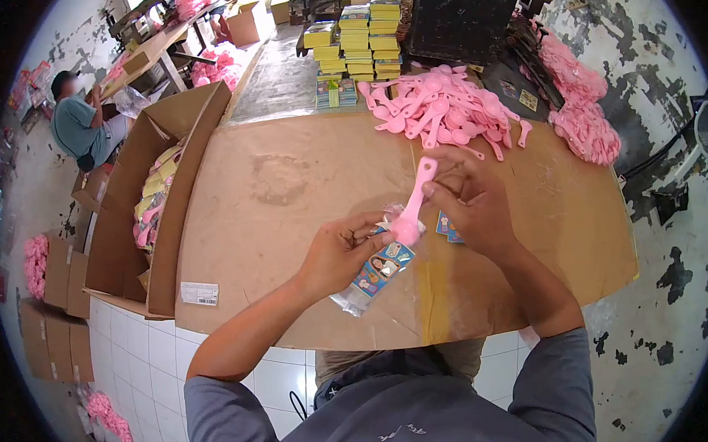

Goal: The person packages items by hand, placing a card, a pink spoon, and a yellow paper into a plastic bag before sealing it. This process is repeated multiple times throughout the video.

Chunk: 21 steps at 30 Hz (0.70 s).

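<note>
A pink plastic spoon (pixel 418 206) is held near the centre of the frame, tilted, with its holed handle end up and its rounded bowl down at the mouth of a clear plastic bag (pixel 353 302). The handle is pinched between the fingers of the right hand (pixel 476 204). The bag is gripped by the fingers of the left hand (pixel 341 255), closed on its upper edge; whether the bowl has been passed inside cannot be told. In the bag a blue printed card (pixel 383 269) is seen. More blue cards (pixel 447 229) are partly covered by the right forearm.

Beneath the hands, the table (pixel 273 84) is covered by a cardboard sheet (pixel 284 248), on which a barcode label (pixel 199 293) is stuck at the lower left. A loose pile of pink spoons (pixel 444 110) is spread at the upper centre-right, beside stacks of yellow-edged cards (pixel 356 43). By the right wall, pink bundles (pixel 587 132) are heaped.

At the left, an open cardboard box (pixel 181 201) is partly filled with packed pieces (pixel 154 194). In the upper left, another person (pixel 81 126) is seated by a wooden bench (pixel 161 52).
</note>
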Each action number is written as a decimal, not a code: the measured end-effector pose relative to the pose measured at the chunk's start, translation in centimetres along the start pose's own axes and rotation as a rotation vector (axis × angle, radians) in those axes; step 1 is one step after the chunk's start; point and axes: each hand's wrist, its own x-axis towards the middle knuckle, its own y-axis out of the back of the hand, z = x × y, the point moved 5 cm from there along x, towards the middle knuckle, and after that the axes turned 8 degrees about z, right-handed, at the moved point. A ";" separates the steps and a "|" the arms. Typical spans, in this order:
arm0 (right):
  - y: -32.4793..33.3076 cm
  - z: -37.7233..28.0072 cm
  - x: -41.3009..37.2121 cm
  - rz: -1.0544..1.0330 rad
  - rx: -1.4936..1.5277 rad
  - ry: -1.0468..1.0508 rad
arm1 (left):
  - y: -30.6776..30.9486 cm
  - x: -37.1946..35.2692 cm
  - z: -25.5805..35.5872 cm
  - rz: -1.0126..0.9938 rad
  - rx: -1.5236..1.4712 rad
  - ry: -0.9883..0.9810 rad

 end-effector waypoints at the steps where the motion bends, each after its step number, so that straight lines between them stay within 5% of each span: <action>1: 0.0 0.2 0.0 -0.050 -0.028 -0.013 | 0.0 0.0 0.2 -0.003 0.027 -0.012; 10: -0.9 0.9 -0.8 -0.016 -0.001 -0.090 | 0.7 0.2 -1.0 0.012 0.166 0.010; 13: -1.3 1.8 -1.6 -0.059 -0.034 -0.078 | 0.3 0.3 -0.1 0.018 -0.082 -0.064; 15: -1.4 0.8 -1.3 -0.271 -0.258 0.059 | 0.5 0.2 0.4 0.016 -0.069 0.004; 19: -1.6 0.5 -0.7 -0.236 -0.118 -0.084 | 0.6 0.3 -0.1 -0.073 -0.124 0.060; 21: -2.7 -1.8 -0.3 -0.310 -0.293 0.161 | 0.3 0.2 0.0 -0.145 -0.172 0.049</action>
